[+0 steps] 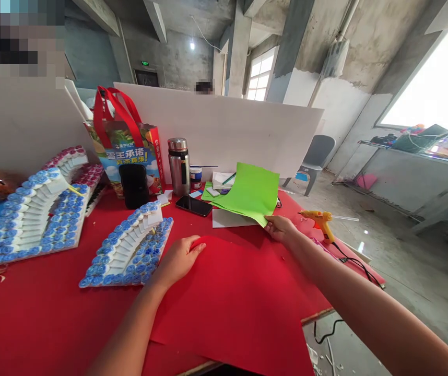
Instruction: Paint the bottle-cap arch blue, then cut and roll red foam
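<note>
A red-covered worktop [32,308] fills the lower left of the view. At far left sit two stepped, fan-shaped models [36,216] faced with blue and white caps, with a third, smaller model [130,250] nearer the middle. All are set back from the sheets in hand, likely to keep them out of the way. Behind them stand a red-handled shopping bag [128,146], a black pouch [133,185] and a steel flask [179,166], and a dark phone [193,205] lies flat.

The person's left hand [179,259] lies palm down, its grip spread apart, on the upper left corner of a large red sheet [232,308]. It seems to pin the sheet, whose near edge overhangs the worktop. The right hand [281,228] has its grip pinched together on the near corner of a green sheet [249,193], which curls up off a white sheet [227,219] beneath it. Just right of that hand, a yellow glue gun [320,222] stands near the worktop's edge, its cord trailing off.

A white board [227,130] screens the back of the worktop. Beyond are a grey chair [316,154], a bare concrete floor [384,256], rough walls and a bright window [439,89] above a cluttered shelf [415,151].
</note>
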A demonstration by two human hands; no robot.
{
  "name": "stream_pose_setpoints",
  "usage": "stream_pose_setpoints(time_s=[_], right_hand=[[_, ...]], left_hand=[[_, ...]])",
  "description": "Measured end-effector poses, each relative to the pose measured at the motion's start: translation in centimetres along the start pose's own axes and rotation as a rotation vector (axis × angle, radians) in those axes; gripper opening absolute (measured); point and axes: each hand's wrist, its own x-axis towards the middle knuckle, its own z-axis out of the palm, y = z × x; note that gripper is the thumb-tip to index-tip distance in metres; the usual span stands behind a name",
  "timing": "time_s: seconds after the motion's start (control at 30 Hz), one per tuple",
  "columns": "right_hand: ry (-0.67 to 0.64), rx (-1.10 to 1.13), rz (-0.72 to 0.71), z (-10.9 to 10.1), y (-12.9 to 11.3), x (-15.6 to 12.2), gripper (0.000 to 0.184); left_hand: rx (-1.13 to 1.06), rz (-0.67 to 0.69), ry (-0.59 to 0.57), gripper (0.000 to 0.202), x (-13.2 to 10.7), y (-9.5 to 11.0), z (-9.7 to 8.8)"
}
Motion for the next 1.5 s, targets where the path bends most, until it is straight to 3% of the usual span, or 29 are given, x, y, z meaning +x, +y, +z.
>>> stream_pose_setpoints(time_s=[0.13, 0.4, 0.53, 0.63, 0.7, 0.83, 0.93, 1.03, 1.1, 1.2, 1.3, 1.4, 1.5], right_hand=[[-0.042, 0.052, 0.005, 0.3, 0.6, -1.6, 0.017], [-0.192, 0.081, 0.115, 3.5, 1.5, -3.8, 0.029], [-0.274, 0.072, 0.196, 5.4, 1.9, -4.5, 0.019], [-0.395, -0.010, 0.271, 5.5, 2.5, -5.6, 0.017], [-0.487, -0.183, 0.214, 5.1, 2.9, -6.6, 0.029], [-0.798, -0.664, -0.136, 3.7, 2.7, -8.1, 0.047], [-0.978, -1.041, -0.327, 3.1, 2.2, -8.4, 0.042], [-1.052, -1.186, -0.366, 2.7, 2.1, -7.7, 0.032], [-1.007, -1.057, -0.324, 2.6, 2.2, -7.0, 0.034], [-0.676, -0.609, -0.283, 2.7, 2.6, -5.7, 0.037], [-0.443, -0.283, -0.279, 2.9, 3.4, -5.0, 0.042], [-0.423, -0.186, -0.294, 3.0, 4.5, -5.0, 0.044], [-0.482, -0.147, -0.258, 2.8, 5.0, -5.6, 0.041]], left_hand=[[0.073, -0.001, -0.023, 0.043, 0.1, -0.2, 0.1], [0.159, 0.016, -0.066, 0.038, 0.1, -0.2, 0.6], [0.137, 0.025, -0.074, 0.039, 0.1, -0.2, 0.4], [0.054, 0.018, -0.073, 0.041, 0.1, -0.3, 0.2], [0.014, -0.010, -0.038, 0.042, 0.1, -0.3, 0.0], [-0.127, -0.113, -0.061, 0.044, -0.2, 0.1, -0.1], [-0.348, -0.158, -0.198, 0.044, -0.5, 0.8, -0.2], [-0.500, -0.212, -0.239, 0.038, -0.4, 1.1, -0.7], [-0.618, -0.250, -0.165, 0.040, 0.0, 1.0, -1.2], [-0.956, -0.256, -0.043, 0.060, 0.5, 0.9, -2.0], [-1.200, -0.248, -0.045, 0.078, 0.6, 1.0, -2.1], [-1.105, -0.307, -0.063, 0.064, 0.4, 0.9, -1.5], [-0.952, -0.363, -0.010, 0.055, 0.4, 0.4, -0.9]])
